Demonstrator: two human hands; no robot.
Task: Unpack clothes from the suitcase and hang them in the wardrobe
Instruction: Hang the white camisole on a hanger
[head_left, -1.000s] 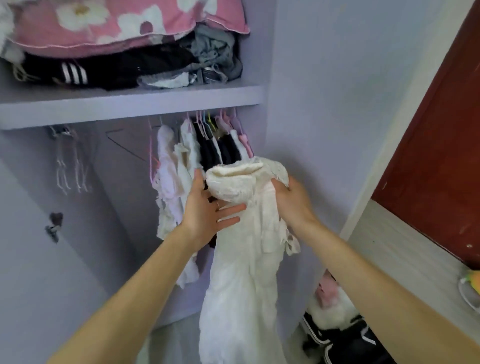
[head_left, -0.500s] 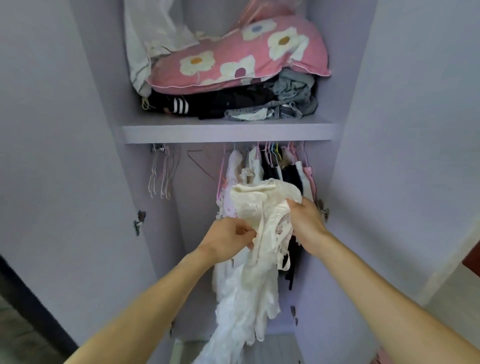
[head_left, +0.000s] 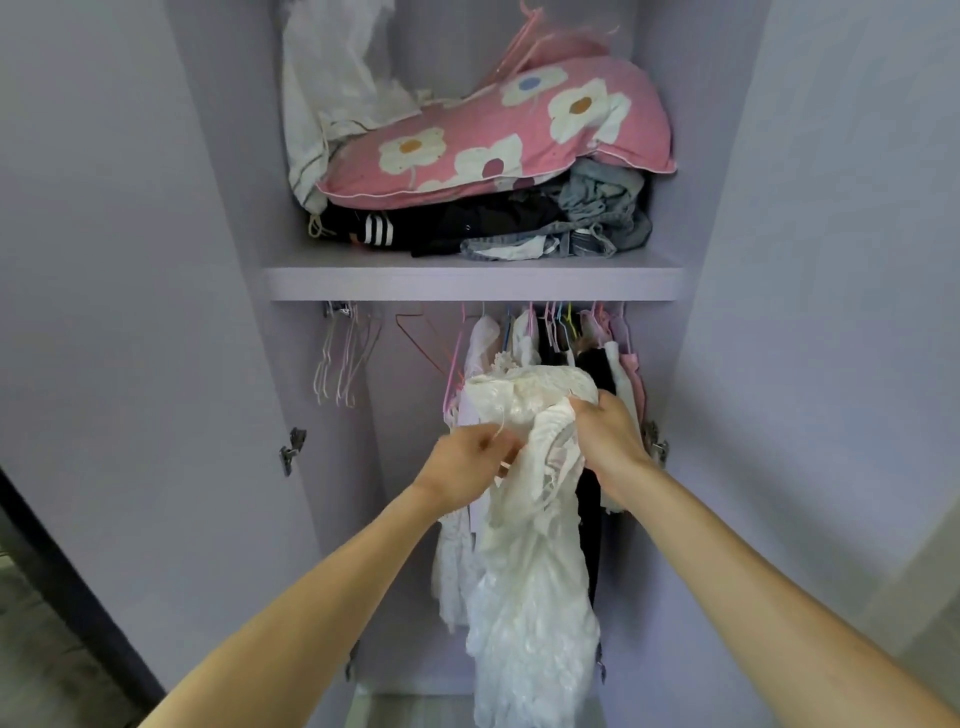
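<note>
Left hand (head_left: 470, 467), flat on the cloth a sec ago, now pinches the bunched top of the white lacy garment (head_left: 530, 571) w/ right hand (head_left: 608, 441) gripping opposite, up front of the wardrobe (head_left: 467, 280) hung clothes (head_left: 597, 364): hanging step, next prob needs an empty hanger (head_left: 337, 364) thru the neck.

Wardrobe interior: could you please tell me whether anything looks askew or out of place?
Yes: the flowered pillow sits tilted on a crumpled heap of clothes on the shelf, and one empty hanger hangs crooked below it.
</note>
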